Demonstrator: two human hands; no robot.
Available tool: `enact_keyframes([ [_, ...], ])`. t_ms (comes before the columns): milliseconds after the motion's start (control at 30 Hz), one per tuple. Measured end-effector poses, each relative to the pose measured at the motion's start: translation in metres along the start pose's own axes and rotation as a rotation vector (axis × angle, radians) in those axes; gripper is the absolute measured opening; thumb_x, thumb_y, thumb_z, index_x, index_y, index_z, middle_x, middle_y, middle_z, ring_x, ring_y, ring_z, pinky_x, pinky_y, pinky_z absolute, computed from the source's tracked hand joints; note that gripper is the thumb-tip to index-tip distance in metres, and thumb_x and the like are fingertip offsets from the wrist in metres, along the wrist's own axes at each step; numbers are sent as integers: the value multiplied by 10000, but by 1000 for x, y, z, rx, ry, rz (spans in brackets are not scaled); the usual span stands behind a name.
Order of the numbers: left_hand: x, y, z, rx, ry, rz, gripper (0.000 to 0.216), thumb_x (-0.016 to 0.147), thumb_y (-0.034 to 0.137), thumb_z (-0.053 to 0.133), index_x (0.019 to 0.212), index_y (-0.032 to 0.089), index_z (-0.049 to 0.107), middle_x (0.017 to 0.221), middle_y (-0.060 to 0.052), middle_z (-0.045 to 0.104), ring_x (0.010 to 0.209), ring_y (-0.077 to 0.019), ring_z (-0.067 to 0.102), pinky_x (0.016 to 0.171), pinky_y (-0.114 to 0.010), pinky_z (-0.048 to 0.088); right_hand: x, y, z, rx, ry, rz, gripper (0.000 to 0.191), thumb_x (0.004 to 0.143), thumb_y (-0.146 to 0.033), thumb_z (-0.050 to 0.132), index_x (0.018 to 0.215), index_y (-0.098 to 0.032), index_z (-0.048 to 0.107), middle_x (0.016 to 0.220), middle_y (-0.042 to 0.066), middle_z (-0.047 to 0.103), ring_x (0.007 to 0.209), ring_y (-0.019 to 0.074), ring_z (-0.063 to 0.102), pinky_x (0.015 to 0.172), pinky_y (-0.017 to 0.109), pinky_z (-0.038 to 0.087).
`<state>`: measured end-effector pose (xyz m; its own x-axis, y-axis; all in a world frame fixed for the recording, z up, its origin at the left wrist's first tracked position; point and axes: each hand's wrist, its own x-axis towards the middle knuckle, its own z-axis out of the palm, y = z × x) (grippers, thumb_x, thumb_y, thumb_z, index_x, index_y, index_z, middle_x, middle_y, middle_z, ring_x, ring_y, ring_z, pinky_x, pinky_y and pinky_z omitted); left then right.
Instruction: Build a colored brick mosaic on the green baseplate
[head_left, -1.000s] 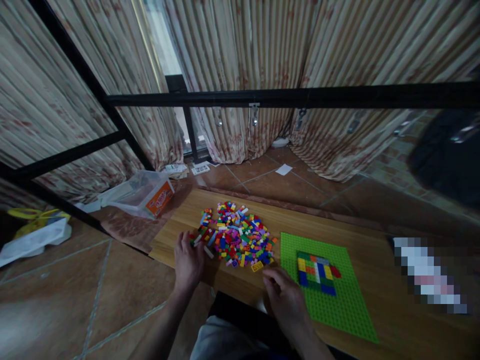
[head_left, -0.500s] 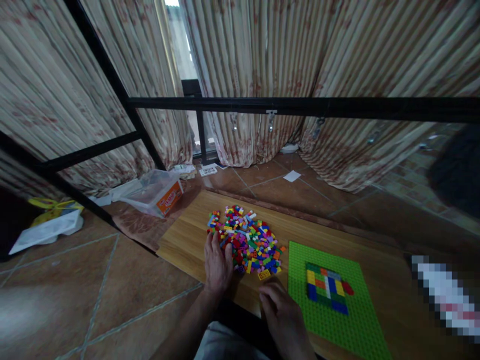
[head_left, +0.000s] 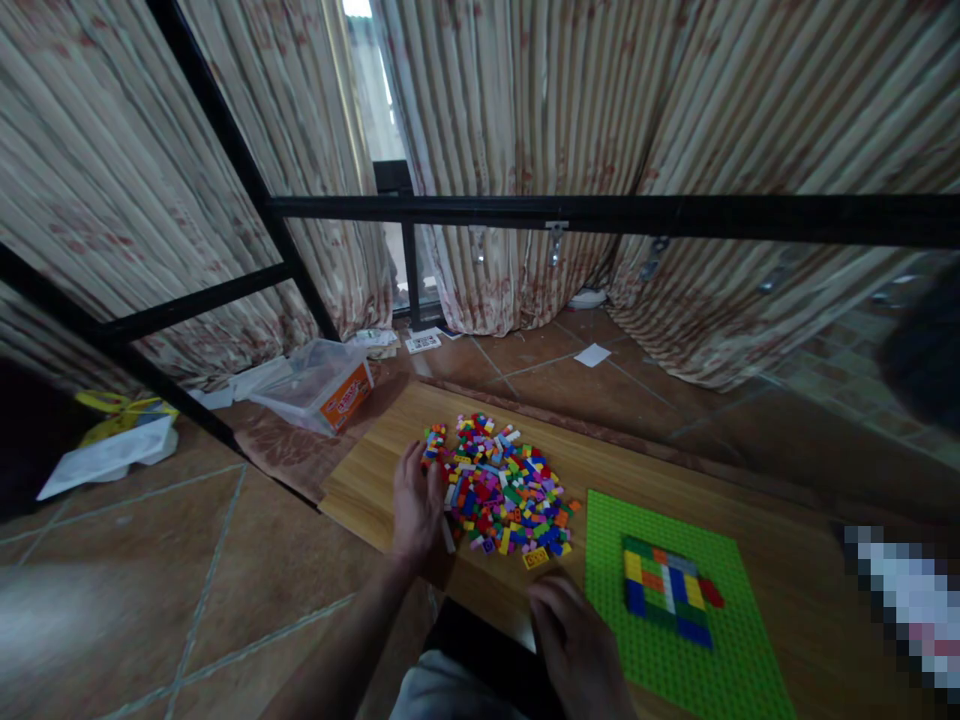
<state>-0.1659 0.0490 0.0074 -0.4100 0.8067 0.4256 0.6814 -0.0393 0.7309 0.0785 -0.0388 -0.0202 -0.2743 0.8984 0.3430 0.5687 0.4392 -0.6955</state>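
Note:
My left hand (head_left: 418, 507) is at the left edge of a heap of small coloured toy bricks (head_left: 510, 490), its thumb and fingers apart and its fingertips by the bricks. Nothing shows held in it. My right hand (head_left: 574, 640) rests low at the table's near edge, with fingers curled; whatever they may hold is hidden. Just beyond it lies a yellow brick (head_left: 535, 558). To its right is a green baseplate (head_left: 622, 515) bearing a patchwork of blue, yellow, green, orange and white bricks (head_left: 667, 590), with a red piece (head_left: 711, 593) at the right side.
The wooden table (head_left: 375, 460) stretches across the view. Left of it, a clear plastic bin (head_left: 311, 385) with an orange label sits on the floor. A black metal frame (head_left: 480, 210) and curtains (head_left: 517, 120) stand behind. A blurred-out pale object (head_left: 907, 600) lies at right.
My left hand has shifted left along the heap's edge, uncovering bricks. My right hand stays curled in about the same place. The whole view has shifted slightly.

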Motion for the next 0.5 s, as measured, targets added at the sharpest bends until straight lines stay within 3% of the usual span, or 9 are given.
enact_keyframes([
  [133,53,-23,4,45,-181,-33,483,964,415,375,1345,136,476,1421,-178,497,1371,-281,414,1150,-506,314,-2,3,3,-26,71,-35,223,945,-262,467,932,-238,688,919,48,713,861,175,703,766,272,593],
  [233,77,-34,10,25,-290,-11,497,956,427,385,1337,127,495,1414,-175,521,1352,-271,451,1140,-478,338,-3,7,5,-56,94,-92,210,935,-252,484,946,-230,693,931,58,722,885,185,711,778,278,601],
  [500,75,-34,15,-14,-437,36,543,967,458,330,1386,141,467,1312,-138,621,1253,-243,552,1099,-433,399,-3,10,7,-98,85,-140,195,923,-218,506,975,-237,692,958,57,720,928,180,705,812,278,603],
])
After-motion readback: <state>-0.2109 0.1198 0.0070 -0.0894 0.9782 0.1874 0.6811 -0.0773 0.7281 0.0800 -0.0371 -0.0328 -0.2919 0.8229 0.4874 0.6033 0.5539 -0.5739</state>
